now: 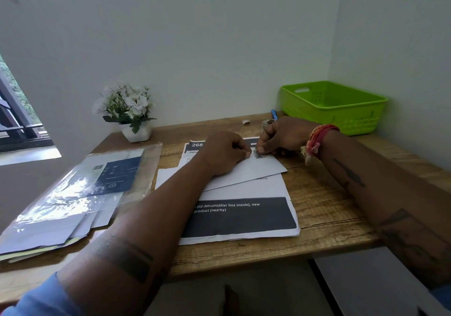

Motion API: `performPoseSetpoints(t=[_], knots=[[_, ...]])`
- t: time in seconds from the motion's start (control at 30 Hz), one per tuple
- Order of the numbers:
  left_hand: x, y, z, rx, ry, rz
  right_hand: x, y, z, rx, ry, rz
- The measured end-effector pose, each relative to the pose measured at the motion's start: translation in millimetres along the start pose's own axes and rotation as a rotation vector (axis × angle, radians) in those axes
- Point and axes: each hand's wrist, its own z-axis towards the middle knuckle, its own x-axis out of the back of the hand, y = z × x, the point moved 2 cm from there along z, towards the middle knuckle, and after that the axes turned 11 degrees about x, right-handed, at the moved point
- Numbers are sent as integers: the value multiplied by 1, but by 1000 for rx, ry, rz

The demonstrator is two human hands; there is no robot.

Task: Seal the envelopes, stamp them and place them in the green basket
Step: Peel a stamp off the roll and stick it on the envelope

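At the centre of the frame, the left hand [225, 153] presses curled fingers on a white envelope [258, 169] while the right hand [280, 137] pinches a stamp [258, 154] onto its corner.

My envelope, stamp and basket

My white envelope [258, 169] lies flat and skewed on printed sheets, a small dark stamp [258, 154] at its far corner; the green basket [336, 110] sits far right.

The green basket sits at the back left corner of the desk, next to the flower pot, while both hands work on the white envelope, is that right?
Not quite. The head view shows the green basket at the back right corner, away from the flower pot. Both the left hand and the right hand do work on the white envelope.
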Motion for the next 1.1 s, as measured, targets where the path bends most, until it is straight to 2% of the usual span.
performPoseSetpoints(t=[0.73, 0.93, 1.1], knots=[[0, 2, -3, -14, -3, 12, -3, -4, 2, -3, -35, -111], [-2, 2, -6, -117, -14, 41, -3, -9, 4, -12, -51, -284], [-3, 2, -2, -110, -50, 120, -2, -6, 6, -43, -77, -381]])
